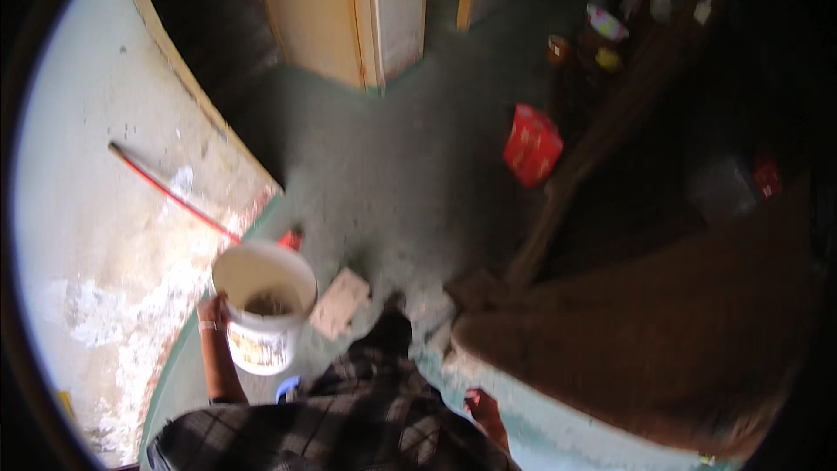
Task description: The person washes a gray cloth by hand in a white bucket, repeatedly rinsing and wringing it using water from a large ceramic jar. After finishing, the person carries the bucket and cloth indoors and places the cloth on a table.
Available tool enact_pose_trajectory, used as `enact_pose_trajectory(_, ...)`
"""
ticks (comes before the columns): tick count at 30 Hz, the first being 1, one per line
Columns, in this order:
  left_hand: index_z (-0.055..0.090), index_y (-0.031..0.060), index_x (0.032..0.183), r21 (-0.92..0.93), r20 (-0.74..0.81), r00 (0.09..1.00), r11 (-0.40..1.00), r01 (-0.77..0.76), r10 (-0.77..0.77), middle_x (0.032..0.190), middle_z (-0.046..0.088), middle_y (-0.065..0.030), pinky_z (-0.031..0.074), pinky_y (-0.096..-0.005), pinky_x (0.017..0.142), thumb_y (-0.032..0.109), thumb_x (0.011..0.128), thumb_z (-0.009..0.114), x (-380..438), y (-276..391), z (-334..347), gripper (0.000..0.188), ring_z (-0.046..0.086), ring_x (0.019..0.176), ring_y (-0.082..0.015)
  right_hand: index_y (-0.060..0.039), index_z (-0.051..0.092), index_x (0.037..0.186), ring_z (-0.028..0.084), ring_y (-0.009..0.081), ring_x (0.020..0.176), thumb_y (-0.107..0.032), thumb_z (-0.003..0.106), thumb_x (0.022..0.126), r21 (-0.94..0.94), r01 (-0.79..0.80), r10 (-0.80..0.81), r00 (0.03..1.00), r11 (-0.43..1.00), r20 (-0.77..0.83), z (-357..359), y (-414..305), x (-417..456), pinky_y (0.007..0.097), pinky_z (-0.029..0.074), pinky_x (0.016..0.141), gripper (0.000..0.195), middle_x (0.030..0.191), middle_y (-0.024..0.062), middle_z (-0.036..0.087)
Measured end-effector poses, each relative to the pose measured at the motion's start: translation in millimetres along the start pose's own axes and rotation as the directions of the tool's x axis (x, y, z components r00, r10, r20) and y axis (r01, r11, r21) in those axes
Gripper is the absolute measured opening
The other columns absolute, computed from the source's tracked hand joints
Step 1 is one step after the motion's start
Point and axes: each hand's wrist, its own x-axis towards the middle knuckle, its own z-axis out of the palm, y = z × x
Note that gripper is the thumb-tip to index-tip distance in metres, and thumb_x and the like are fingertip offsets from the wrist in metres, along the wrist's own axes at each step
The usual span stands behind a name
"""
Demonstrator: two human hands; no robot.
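At the left, my left hand (pixel 213 311) grips the rim of a white plastic bucket (pixel 261 327) at its near left side. The bucket tilts so that its mouth faces me, and a small amount of dark stuff, too blurred to name, lies at the bottom. A printed label marks the bucket's outer wall. My right hand (pixel 484 405) hangs low beside my body with its fingers bent, close to the large brown wooden board (pixel 628 353). Whether anything is in that hand cannot be made out.
A red-handled stick (pixel 173 195) leans against the peeling wall (pixel 124 242). A flat brick-like block (pixel 341 303) lies on the dark floor (pixel 405 157). To the right are a red bag (pixel 533 145) and a long wooden beam (pixel 588 150). Ahead stands a door (pixel 314 13).
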Motion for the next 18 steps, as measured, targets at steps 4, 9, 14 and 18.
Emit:
enact_pose_trajectory(4,0.06,-0.0009,0.062,0.285,-0.13,0.991,0.958,0.021,0.017,0.056,0.055,-0.0062,0.038,-0.0317,0.041,0.014,0.061,0.071,18,23,25,0.018,0.049,0.045,-0.0157,-0.0063,0.058,0.101,0.063,0.0208,0.073,-0.019,0.062,0.079,-0.196,0.233,-0.243,0.97,0.953,-0.029,3,-66,91,0.0347,0.05,0.068,0.026,0.081,0.01,0.065)
enact_pose_trajectory(9,0.055,-0.0002,0.064,0.305,-0.082,0.997,0.952,0.04,-0.015,0.059,0.055,-0.0077,0.043,-0.0339,0.044,0.007,0.055,0.068,44,55,110,0.017,0.052,0.047,-0.0203,-0.0058,0.051,0.108,0.059,0.0162,0.064,-0.009,0.059,0.082,0.453,-0.012,0.011,1.0,0.891,0.005,-12,-3,247,0.0322,0.048,0.053,0.027,0.076,0.0073,0.059)
enact_pose_trajectory(14,0.049,0.0006,0.068,-0.016,-0.023,1.0,1.0,-0.007,0.007,0.061,0.052,-0.0073,0.041,-0.0316,0.043,0.002,0.058,0.063,67,88,185,0.017,0.048,0.046,-0.019,-0.0077,0.052,0.104,0.056,0.0204,0.068,-0.011,0.063,0.075,-0.035,-0.015,0.004,0.952,0.999,-0.305,-37,-64,325,0.0352,0.046,0.058,0.031,0.07,0.0066,0.054)
enact_pose_trajectory(18,0.049,0.0006,0.068,-0.124,-0.063,0.996,0.99,-0.07,0.062,0.06,0.051,-0.0066,0.039,-0.0297,0.04,0.003,0.06,0.063,77,135,240,0.016,0.047,0.044,-0.0183,-0.0068,0.045,0.114,0.056,0.016,0.059,-0.01,0.06,0.079,0.307,-0.027,0.075,0.986,0.951,-0.148,-103,-154,372,0.0301,0.046,0.05,0.037,0.074,0.0071,0.055)
